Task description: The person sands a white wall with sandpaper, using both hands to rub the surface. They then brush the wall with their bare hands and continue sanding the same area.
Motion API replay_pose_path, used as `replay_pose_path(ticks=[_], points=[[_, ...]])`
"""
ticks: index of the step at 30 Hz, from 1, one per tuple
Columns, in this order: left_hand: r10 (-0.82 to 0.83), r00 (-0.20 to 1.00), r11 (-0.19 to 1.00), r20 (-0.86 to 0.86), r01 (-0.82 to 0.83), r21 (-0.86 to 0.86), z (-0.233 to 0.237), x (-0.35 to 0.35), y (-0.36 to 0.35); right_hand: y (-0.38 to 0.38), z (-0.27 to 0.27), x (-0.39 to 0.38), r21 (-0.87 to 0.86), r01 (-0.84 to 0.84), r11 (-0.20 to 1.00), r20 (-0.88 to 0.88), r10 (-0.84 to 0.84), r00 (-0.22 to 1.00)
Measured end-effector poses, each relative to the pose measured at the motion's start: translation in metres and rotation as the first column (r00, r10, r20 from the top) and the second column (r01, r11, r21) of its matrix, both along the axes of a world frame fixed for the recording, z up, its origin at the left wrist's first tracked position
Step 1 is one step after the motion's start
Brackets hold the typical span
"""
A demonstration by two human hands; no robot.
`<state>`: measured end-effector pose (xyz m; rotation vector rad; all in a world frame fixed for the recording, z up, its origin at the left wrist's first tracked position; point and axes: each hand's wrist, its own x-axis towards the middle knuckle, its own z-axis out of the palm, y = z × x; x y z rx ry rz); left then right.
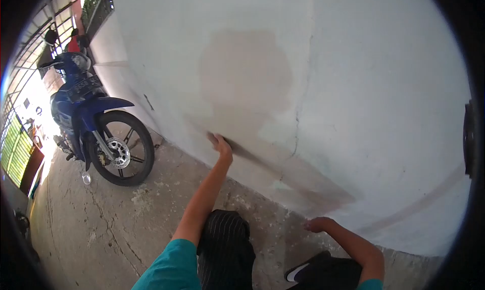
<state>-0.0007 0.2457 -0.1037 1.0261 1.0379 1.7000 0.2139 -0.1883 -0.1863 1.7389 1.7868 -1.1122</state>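
Note:
My left hand [222, 146] is raised at the pale wall [364, 103], low on its surface, with the fingers stretched toward it. The fingertips are dark and slightly blurred, so whether a thin thing lies under them is hidden. A long shadow runs from that hand down to the right. My right hand [319, 224] hangs with a bent wrist near the foot of the wall, its fingers loosely extended and nothing seen in them. A thin crack [296, 121] marks the wall between the hands, above them.
A blue motorcycle [83, 105] stands at the left, its front wheel [121, 148] close to the wall. A small clear cup [86, 178] sits on the cracked concrete floor [101, 219]. My striped trouser leg [226, 249] and a dark shoe [303, 270] are below. A dark object [469, 138] lies at the right edge.

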Motion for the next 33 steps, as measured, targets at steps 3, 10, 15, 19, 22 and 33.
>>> replay_pose_path(ticks=[3,10,15,19,22,33], points=[[-0.231,0.908,0.798,0.349,0.383,-0.465,-0.034,-0.003,0.003,-0.003,-0.008,0.002,0.007,0.016,1.000,0.024,-0.016,1.000],[0.178,0.858,0.700,-0.483,0.234,0.675,0.137,0.024,-0.101,0.010,0.013,-0.008,-0.037,0.068,0.997,0.051,-0.066,0.997],[0.135,0.883,0.745,-0.449,0.209,0.634,0.136,0.033,-0.095,0.010,0.020,-0.010,-0.045,0.094,0.995,0.075,-0.090,0.993],[0.071,0.997,0.972,0.004,-0.070,0.223,0.074,0.032,-0.040,0.003,0.028,-0.010,-0.004,0.112,0.994,0.015,-0.112,0.994],[-0.045,0.979,0.999,0.198,0.042,0.016,0.014,0.017,-0.030,-0.002,0.040,-0.009,-0.034,0.129,0.991,0.052,-0.127,0.990],[0.087,0.926,0.761,-0.367,0.176,0.625,0.134,0.017,-0.050,0.004,0.046,-0.019,0.012,0.157,0.988,0.014,-0.157,0.987]])
